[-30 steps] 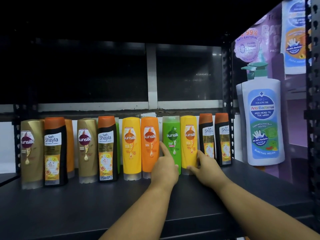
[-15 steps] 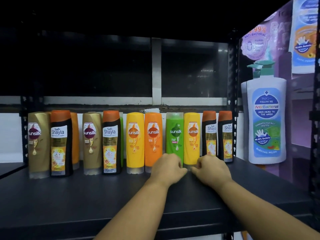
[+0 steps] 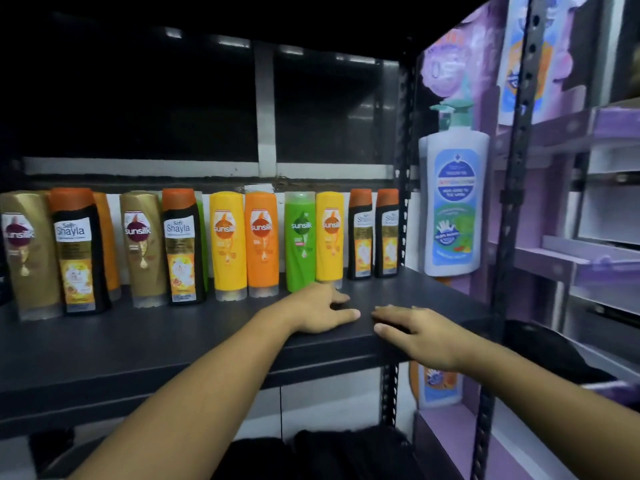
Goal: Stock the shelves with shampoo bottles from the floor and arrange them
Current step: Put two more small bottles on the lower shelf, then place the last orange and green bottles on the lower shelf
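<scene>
Both hands lie spread and empty on the dark shelf [image 3: 104, 344] at centre frame, the left hand [image 3: 320, 308] nearer the upright shampoo bottles [image 3: 300, 242] lined across the middle left, the right hand [image 3: 420, 332] at the front edge, while floor stock stays hidden below.

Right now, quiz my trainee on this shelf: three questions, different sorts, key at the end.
1. True or false: the left hand grips a bottle.
2. What colour is the Sunsilk bottle between the orange one and a yellow one?
3. Where is the right hand? A) on the shelf front edge B) on the pump bottle C) out of view

Key: 1 false; 2 green; 3 A
</scene>
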